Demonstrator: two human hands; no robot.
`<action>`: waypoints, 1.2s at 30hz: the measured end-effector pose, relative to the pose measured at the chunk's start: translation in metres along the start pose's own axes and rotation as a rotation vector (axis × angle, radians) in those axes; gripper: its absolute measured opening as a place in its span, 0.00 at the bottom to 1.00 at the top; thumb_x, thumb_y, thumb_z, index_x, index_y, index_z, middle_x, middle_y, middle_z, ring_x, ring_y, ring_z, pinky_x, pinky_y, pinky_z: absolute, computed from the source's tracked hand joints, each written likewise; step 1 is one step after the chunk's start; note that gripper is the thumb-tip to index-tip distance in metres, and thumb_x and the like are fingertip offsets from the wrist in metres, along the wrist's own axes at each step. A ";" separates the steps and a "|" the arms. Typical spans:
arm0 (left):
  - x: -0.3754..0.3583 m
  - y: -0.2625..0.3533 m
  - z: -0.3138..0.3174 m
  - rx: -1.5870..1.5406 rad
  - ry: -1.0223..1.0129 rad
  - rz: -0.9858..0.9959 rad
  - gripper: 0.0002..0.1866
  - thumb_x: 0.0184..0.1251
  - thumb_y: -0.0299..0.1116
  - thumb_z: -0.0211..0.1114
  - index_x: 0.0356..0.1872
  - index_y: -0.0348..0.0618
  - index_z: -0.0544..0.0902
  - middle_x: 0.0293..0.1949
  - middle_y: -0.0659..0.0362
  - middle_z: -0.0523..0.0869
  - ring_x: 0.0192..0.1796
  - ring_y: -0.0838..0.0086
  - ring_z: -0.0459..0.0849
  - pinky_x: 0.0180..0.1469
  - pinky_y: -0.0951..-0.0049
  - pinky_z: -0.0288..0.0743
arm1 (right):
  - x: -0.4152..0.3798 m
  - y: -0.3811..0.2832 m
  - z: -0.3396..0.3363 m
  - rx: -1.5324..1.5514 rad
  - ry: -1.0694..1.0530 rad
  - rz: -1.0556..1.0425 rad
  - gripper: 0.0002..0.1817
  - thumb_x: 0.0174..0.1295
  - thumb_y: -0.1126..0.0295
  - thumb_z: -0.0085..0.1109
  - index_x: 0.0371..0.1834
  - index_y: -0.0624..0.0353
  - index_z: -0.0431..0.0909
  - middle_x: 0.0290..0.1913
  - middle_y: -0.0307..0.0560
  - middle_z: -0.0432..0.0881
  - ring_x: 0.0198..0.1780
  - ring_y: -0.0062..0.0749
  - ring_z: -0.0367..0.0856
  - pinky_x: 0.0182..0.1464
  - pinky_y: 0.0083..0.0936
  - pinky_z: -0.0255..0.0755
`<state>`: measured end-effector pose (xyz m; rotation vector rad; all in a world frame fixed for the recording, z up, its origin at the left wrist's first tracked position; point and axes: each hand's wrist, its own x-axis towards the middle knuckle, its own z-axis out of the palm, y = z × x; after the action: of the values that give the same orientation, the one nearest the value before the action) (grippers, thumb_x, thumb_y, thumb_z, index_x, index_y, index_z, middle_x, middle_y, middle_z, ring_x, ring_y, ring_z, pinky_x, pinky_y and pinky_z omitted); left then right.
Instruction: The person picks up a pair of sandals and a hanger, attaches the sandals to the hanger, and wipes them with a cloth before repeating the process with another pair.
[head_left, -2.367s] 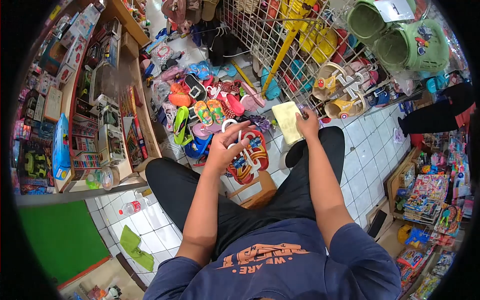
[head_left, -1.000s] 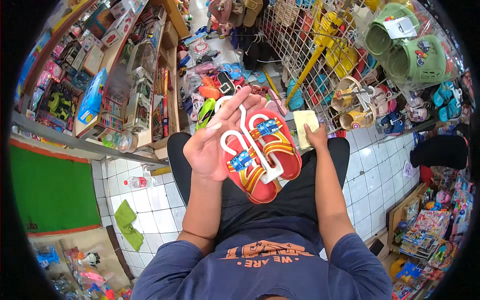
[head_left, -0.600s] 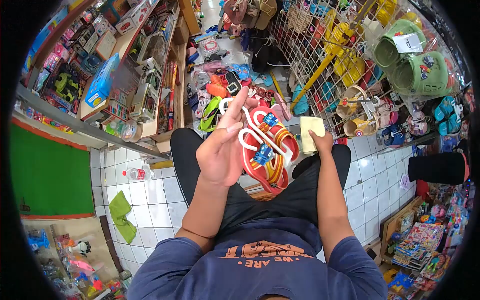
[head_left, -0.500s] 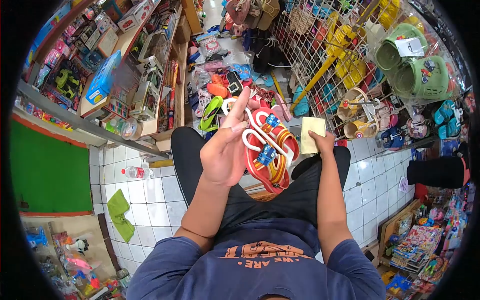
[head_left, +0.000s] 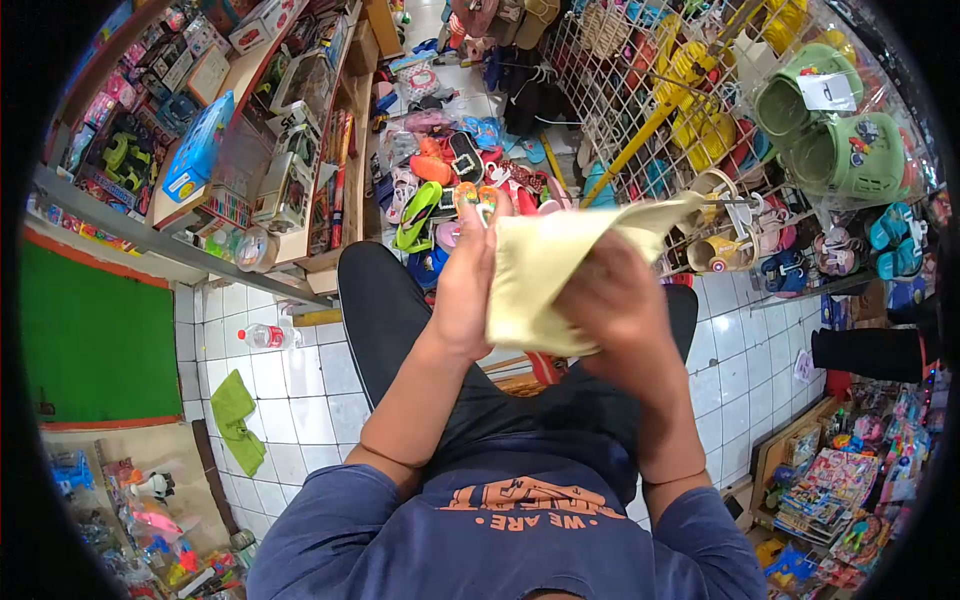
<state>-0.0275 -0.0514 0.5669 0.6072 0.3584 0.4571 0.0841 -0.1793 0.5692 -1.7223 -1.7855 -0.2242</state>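
- Left hand (head_left: pixel 468 290) raised in front of chest, fingers wrapped round red sandals (head_left: pixel 541 366), mostly hidden behind cloth; only a red sliver showing below the cloth, a white hanger bit by the fingertips.
- Right hand (head_left: pixel 612 300) closed on pale yellow cloth (head_left: pixel 540 270), pressing it flat against the sandals from the right side.
- Key relation: cloth sandwiched between both hands, sandals on the left-hand side of it, touching; right hand nearer the cloth, left nearer the sandals.
- Cloth long axis running lower-left to upper-right, one corner stretched up toward wire rack (head_left: pixel 640 90).
- Cloth look: soft, plain, creased, no print; covers nearly all of the sandals.
- Sandals orientation behind cloth: cannot tell.
- Below hands: black trousers (head_left: pixel 385 310), knees apart, seated over white tiled floor (head_left: pixel 300 390).
- Wooden stool edge (head_left: pixel 520 380) showing between the legs.
- Ahead on floor: pile of small coloured sandals (head_left: pixel 440 190).
- Right: rack hung with yellow and green footwear (head_left: pixel 850 150).
- Left: wooden shelf with boxed toys (head_left: pixel 200 150); water bottle (head_left: pixel 262 337) and green rag (head_left: pixel 235 420) on floor.
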 end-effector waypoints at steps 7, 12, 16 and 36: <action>0.008 0.005 -0.041 -0.134 -0.137 -0.013 0.42 0.73 0.67 0.35 0.60 0.31 0.67 0.50 0.53 0.74 0.53 0.63 0.78 0.59 0.64 0.72 | -0.010 -0.026 0.009 -0.070 -0.253 -0.178 0.19 0.44 0.67 0.61 0.43 0.51 0.87 0.52 0.38 0.83 0.64 0.40 0.73 0.69 0.49 0.60; 0.012 -0.007 -0.039 -0.124 -0.147 0.010 0.42 0.73 0.68 0.35 0.58 0.31 0.66 0.49 0.56 0.71 0.54 0.66 0.74 0.58 0.64 0.70 | -0.023 -0.019 -0.003 -0.002 -0.421 -0.177 0.18 0.42 0.67 0.62 0.41 0.53 0.86 0.52 0.39 0.83 0.64 0.40 0.73 0.70 0.45 0.59; 0.018 -0.007 -0.045 -0.002 -0.113 0.025 0.40 0.76 0.59 0.38 0.70 0.27 0.57 0.49 0.57 0.70 0.56 0.66 0.74 0.61 0.62 0.69 | -0.030 0.020 -0.022 0.351 -0.391 -0.124 0.28 0.27 0.71 0.69 0.42 0.56 0.84 0.49 0.44 0.84 0.58 0.49 0.77 0.64 0.45 0.68; 0.081 -0.056 -0.124 0.399 -0.152 -0.163 0.28 0.74 0.46 0.50 0.63 0.32 0.74 0.46 0.59 0.77 0.55 0.73 0.76 0.59 0.69 0.72 | -0.145 0.260 0.115 0.429 -0.113 1.159 0.25 0.53 0.61 0.75 0.48 0.67 0.81 0.40 0.50 0.87 0.40 0.32 0.86 0.46 0.29 0.77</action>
<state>0.0020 0.0067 0.4220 0.9863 0.3529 0.1793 0.2840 -0.2060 0.3216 -2.1282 -0.5838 0.6957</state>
